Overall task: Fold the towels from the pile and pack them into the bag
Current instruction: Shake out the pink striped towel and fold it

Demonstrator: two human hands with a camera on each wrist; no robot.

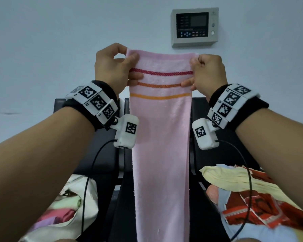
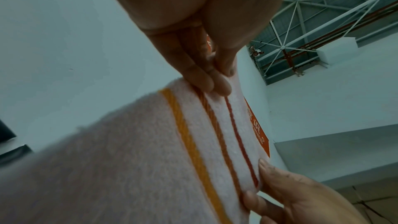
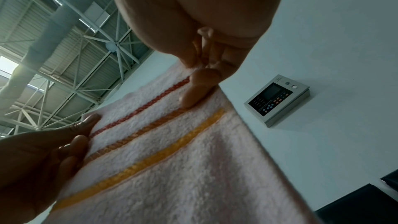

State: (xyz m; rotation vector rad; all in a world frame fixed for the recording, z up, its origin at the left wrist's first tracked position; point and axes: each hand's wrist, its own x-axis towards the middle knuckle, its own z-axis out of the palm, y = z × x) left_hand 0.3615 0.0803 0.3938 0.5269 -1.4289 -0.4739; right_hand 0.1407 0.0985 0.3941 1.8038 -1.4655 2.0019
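Note:
A pink towel [image 1: 160, 137] with a red, a dark orange and a yellow stripe hangs straight down in front of me, held up by its top edge. My left hand [image 1: 115, 67] pinches the top left corner between thumb and fingers. My right hand [image 1: 206, 70] pinches the top right corner the same way. The left wrist view shows my left hand's fingers [image 2: 206, 81] clamped on the towel [image 2: 129, 159] by the stripes. In the right wrist view my right hand's fingers [image 3: 200, 81] grip the towel [image 3: 183, 168] edge. A white bag [image 1: 80, 203] stands low at the left with folded cloth inside.
A pile of towels [image 1: 243, 194], yellow, red and pale blue, lies at the lower right. Black seats [image 1: 105, 154] stand behind the hanging towel. A grey control panel [image 1: 194, 27] is fixed on the pale wall above. Cables run from both wrist cameras.

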